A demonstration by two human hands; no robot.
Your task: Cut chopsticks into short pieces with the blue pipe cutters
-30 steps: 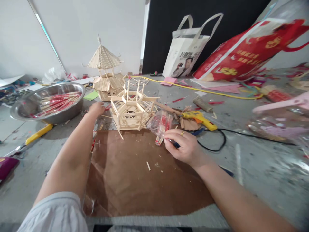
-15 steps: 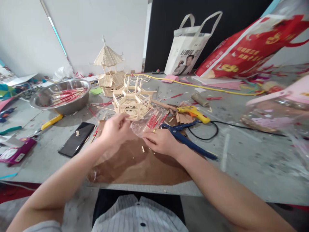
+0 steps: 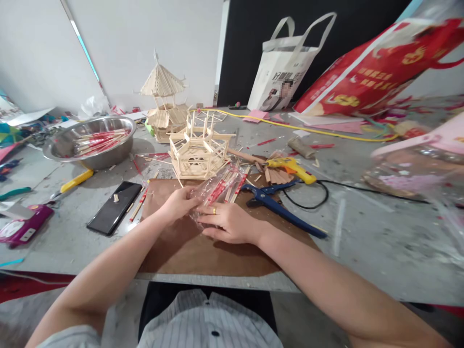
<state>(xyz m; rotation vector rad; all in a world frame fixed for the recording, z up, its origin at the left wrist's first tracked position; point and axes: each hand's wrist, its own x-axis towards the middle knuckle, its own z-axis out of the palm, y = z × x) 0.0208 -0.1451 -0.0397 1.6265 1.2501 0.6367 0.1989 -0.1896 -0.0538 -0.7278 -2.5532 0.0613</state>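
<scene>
Both hands meet over a brown paper sheet [image 3: 188, 246]. My left hand [image 3: 178, 204] pinches the near end of a clear plastic packet of chopsticks with red print [image 3: 221, 186]. My right hand [image 3: 229, 223], with a ring on one finger, grips the same packet from below and the right. The packet points up and right, toward a half-built hexagonal model of wooden sticks [image 3: 197, 152] just beyond the paper.
A finished stick pagoda [image 3: 164, 104] stands behind the model. A steel bowl of wrapped chopsticks [image 3: 90, 142] sits at the left, with a black phone [image 3: 114, 208] nearer. Blue pliers [image 3: 279, 205] and a yellow glue gun [image 3: 292, 169] lie at the right. Bags lean on the back wall.
My left hand came back from beside the stick model and took hold of the packet. My right hand drew the packet nearer to me. The view pulled back and shows the table edge.
</scene>
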